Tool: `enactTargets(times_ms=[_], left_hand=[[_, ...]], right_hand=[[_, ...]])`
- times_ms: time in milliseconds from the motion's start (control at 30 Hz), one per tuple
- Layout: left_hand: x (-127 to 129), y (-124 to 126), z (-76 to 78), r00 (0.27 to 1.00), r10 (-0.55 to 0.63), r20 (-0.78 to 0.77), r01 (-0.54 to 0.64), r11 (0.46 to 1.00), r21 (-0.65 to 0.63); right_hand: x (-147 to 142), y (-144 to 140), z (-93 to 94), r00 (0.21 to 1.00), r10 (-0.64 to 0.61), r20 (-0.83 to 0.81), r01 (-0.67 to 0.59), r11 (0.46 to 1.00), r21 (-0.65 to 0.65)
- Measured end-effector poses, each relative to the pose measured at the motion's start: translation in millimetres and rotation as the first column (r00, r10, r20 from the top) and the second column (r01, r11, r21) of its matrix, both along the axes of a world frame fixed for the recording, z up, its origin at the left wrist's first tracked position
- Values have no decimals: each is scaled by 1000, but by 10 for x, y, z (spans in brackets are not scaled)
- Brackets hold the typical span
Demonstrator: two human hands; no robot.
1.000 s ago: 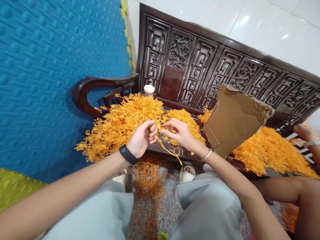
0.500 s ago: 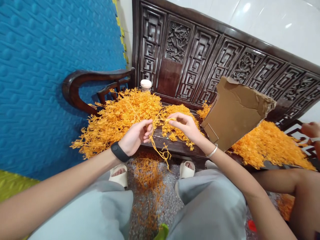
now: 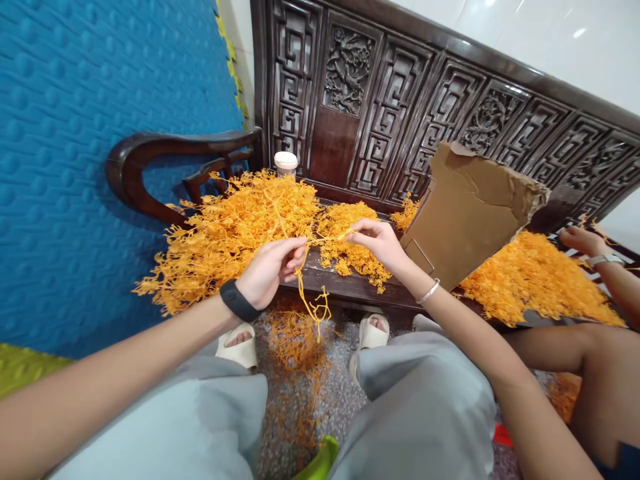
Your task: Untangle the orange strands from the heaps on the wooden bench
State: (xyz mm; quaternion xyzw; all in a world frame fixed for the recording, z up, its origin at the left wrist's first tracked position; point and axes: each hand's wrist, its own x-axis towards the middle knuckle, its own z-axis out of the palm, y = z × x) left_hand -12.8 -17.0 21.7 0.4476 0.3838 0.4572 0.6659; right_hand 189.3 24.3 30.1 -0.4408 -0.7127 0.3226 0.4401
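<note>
Carved dark wood backs the table [image 3: 350, 288], heaped with orange sprigs [image 3: 225, 233]. At its front edge the left hand [image 3: 270, 267] pinches a branched strand [image 3: 310, 297] whose long axis hangs straight down. Just beside it the right hand [image 3: 383, 243] pinches a thin offshoot [image 3: 330, 237] running sideways between the hands.

Both bare forearms reached forward from the lower corners, converging over the knees. The left hand [image 3: 270, 270], a black band at its wrist, was curled with fingertips pinched together, knuckles up. The right hand [image 3: 383, 243], a silver bangle at its wrist, sat slightly higher, thumb and forefinger pinched, palm down.
</note>
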Motion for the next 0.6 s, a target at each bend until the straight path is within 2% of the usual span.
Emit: enactTargets(times_ms=[100,200,400,600], left_hand=[[127,-31,-8,1000,-2,-8,2,999,-34],[261,-21,-46,999,44,-29,-46,996,-70],[460,49,-66,992,127,-1,-127,985,-113],[518,110,-25,988,155,18,-151,980,-129]], right_hand=[[29,64,-16,989,-128,72,119,986,117],[27,128,-18,960,-254,120,220,946,238],[-32,281,-34,890,-422,173,363,885,291],[-74,465,-31,844,-494,206,418,849,323]])
